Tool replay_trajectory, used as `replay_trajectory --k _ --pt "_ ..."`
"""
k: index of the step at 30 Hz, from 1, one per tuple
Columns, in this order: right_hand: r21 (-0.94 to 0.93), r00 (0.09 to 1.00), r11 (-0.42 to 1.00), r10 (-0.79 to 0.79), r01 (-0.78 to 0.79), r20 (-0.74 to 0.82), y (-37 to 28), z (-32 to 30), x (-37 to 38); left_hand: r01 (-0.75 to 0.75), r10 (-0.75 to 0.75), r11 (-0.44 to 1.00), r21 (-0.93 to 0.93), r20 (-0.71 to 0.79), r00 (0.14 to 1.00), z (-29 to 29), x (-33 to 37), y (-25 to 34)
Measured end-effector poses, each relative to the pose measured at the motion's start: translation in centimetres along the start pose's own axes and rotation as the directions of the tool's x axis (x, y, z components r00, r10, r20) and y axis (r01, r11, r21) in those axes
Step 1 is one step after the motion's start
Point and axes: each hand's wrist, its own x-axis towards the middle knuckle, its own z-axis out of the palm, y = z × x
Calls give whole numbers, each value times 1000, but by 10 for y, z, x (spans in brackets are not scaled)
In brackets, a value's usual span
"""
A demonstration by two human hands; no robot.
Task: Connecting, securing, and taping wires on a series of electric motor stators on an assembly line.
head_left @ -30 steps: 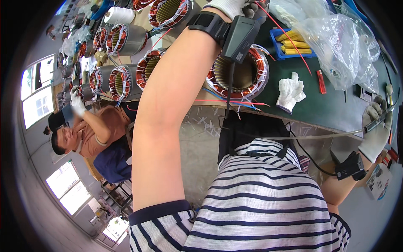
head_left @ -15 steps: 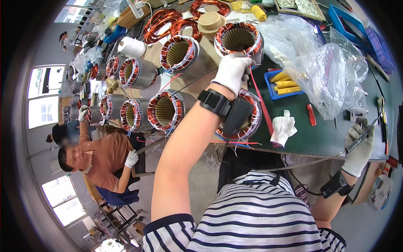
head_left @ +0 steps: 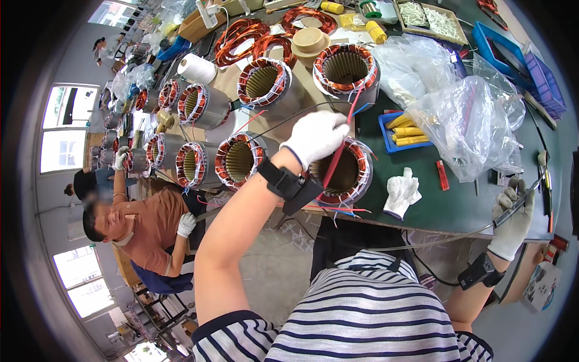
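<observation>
My left hand (head_left: 318, 137), in a white glove, is closed on a red lead wire (head_left: 339, 151) that rises to the upright motor stator (head_left: 345, 67) at the back. Below that hand stands another stator (head_left: 362, 175), its copper windings laced with white cord; the hand and wrist partly cover it. At the right edge of the bench, my gloved right hand (head_left: 511, 208) grips a slim grey tool handle (head_left: 509, 212). A grey cable (head_left: 446, 243) runs from the handle leftward across my front. What kind of tool it is I cannot make out.
Several more stators (head_left: 260, 83) stand to the left. A white glove (head_left: 402, 194), a red case (head_left: 442, 175), a blue tray (head_left: 410, 140) of yellow pieces and plastic bags (head_left: 467, 120) lie right. Copper coils (head_left: 241, 42) are behind. A co-worker (head_left: 151, 226) sits at left.
My left hand has moved left and toward me, away from the back stator, drawing the red wire along. The right hand still grips the handle. The view has shifted slightly.
</observation>
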Motion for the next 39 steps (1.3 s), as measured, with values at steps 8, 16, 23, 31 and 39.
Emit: replay_trajectory --k 8,16,23,31,39 --pt "-26 998 998 -50 51 29 -9 19 -16 48 1 986 159 -292 956 4 29 0" --pt "-49 988 989 -143 140 -62 -12 14 -43 -94 137 952 293 -130 982 -1 80 -7" --pt "-47 993 993 -111 109 -36 -8 13 -38 -3 3 1000 0 -272 962 -9 93 -36" --pt "-54 998 998 41 -39 43 -21 25 4 163 -152 987 3 -342 927 10 -6 48" --pt "-116 980 979 180 -170 82 -47 42 65 289 -242 955 58 -404 882 65 -5 119"
